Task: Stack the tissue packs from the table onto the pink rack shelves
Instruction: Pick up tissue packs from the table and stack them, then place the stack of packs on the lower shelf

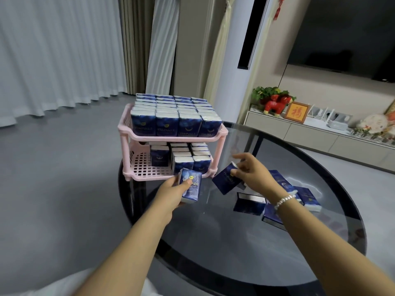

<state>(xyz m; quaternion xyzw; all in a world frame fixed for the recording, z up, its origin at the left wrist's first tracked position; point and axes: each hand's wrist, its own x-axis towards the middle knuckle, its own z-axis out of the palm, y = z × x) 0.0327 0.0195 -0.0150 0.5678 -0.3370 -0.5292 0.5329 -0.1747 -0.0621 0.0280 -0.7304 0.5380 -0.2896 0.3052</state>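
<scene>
dark round glass table by white curtains; both hands' fingers grasping tissue packs.

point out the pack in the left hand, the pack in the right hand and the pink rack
pack in the left hand [190, 186], head view, on its printed front face
pack in the right hand [224, 180], head view, on its blue face
pink rack [173, 138], head view, on the upper shelf's front rim

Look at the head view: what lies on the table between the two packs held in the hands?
Nothing: between the left hand's pack and the right hand's pack only bare dark glass table shows.
</scene>
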